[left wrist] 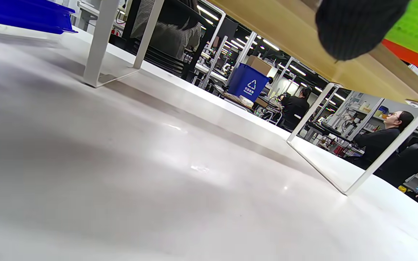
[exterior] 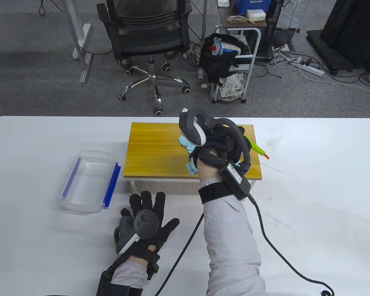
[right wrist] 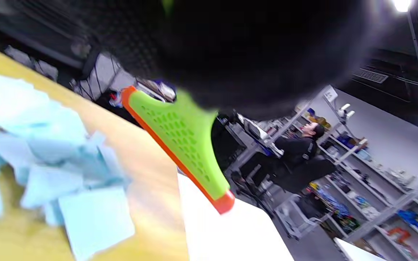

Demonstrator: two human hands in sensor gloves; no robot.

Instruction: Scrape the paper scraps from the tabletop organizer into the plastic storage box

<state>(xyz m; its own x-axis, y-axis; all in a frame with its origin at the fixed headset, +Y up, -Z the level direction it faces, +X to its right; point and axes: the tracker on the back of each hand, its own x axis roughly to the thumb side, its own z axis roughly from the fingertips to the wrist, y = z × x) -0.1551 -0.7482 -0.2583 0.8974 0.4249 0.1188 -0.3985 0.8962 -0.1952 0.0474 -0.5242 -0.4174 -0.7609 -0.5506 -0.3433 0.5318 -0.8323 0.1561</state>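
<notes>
A yellow wooden tabletop organizer point(exterior: 154, 151) stands on white legs at the table's middle. Light blue paper scraps point(exterior: 189, 154) lie piled on its right part, also seen in the right wrist view point(right wrist: 49, 163). My right hand point(exterior: 225, 138) is over the organizer's right end and grips a green scraper with an orange edge point(exterior: 259, 149), which sticks out to the right; its blade point(right wrist: 183, 141) hangs just right of the scraps. A clear plastic storage box point(exterior: 91, 182) with blue side clips sits left of the organizer. My left hand point(exterior: 148, 215) rests flat on the table, fingers spread.
The organizer's white leg frames point(left wrist: 102, 54) stand on the white table point(exterior: 311, 191). A black cable point(exterior: 274, 246) trails from my right wrist across the table. Office chairs and a cart stand beyond the far edge.
</notes>
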